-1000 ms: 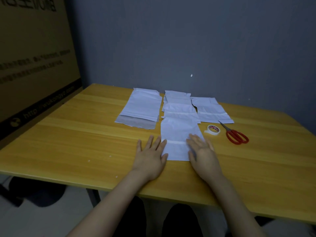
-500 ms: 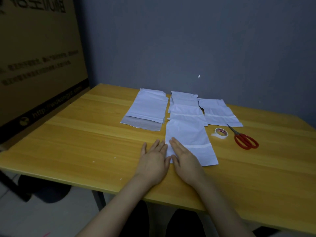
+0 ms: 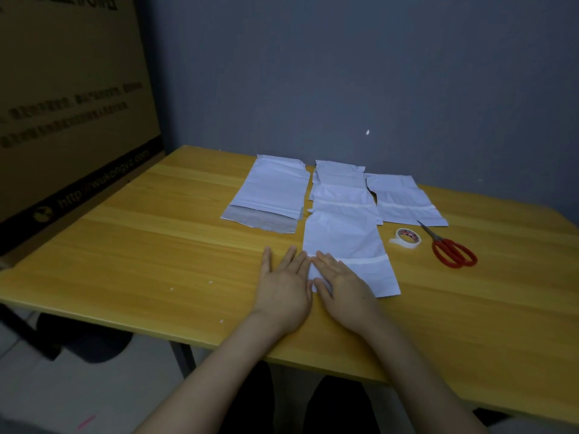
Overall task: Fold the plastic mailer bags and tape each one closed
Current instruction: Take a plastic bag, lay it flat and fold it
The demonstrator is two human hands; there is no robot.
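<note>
Several white plastic mailer bags lie on the yellow wooden table (image 3: 156, 245). The nearest mailer (image 3: 347, 245) lies flat in front of me, with a white strip across its lower part. My right hand (image 3: 341, 283) presses flat on its near left corner. Palm down, fingers straight, my left hand (image 3: 285, 283) rests on the table just left of that bag, touching its left edge. Behind it lie a second mailer (image 3: 341, 189), a third mailer (image 3: 401, 198) at the right and a larger mailer (image 3: 272, 192) with a grey flap at the left. A tape roll (image 3: 405, 239) and red scissors (image 3: 451, 250) lie to the right.
A large cardboard box (image 3: 69, 98) leans against the table's left side. A grey wall (image 3: 344, 73) stands right behind the table. My legs show under the near edge.
My right hand slid from the nearest mailer's right side over to its left edge, beside my left hand. The bag's lower end swung right. Between the last two frames little differs.
</note>
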